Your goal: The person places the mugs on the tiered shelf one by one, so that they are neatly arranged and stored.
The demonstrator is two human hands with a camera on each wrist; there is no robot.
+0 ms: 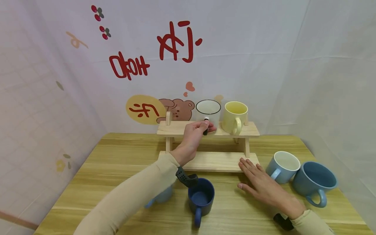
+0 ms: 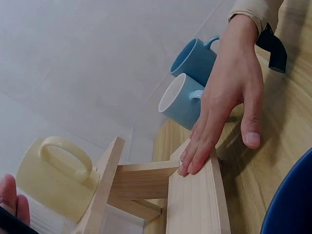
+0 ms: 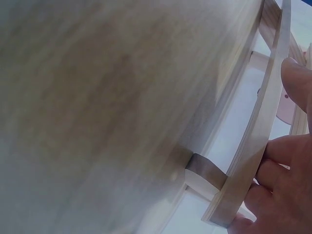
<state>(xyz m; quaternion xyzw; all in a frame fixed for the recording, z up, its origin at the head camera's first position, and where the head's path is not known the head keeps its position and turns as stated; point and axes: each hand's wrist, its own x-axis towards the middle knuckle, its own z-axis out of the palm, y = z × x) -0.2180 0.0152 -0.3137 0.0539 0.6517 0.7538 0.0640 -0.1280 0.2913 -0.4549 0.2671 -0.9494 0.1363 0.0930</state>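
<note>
Nearest my head camera, below the grip, I see a navy mug [image 1: 201, 203], and to the grip's lower right the right hand [image 1: 259, 184] rests straight-fingered on the lower board of a wooden rack [image 1: 217, 162]. Beyond, my left hand [image 1: 192, 138] pinches tight on the white mug [image 1: 215, 117] by its black handle [image 1: 206, 131], which points toward me, the mug's axis upright at the upper board. Just right of that grip stands a yellow mug [image 1: 229, 122]; only the head view shows the white mug's dark rim.

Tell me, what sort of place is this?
Probably a staged filming corner, perhaps in a home or studio; the wider room is hidden. A wooden table holds a two-tier shelf and several mugs, and what looks like decorated white cloth screens it behind and at the sides.
</note>
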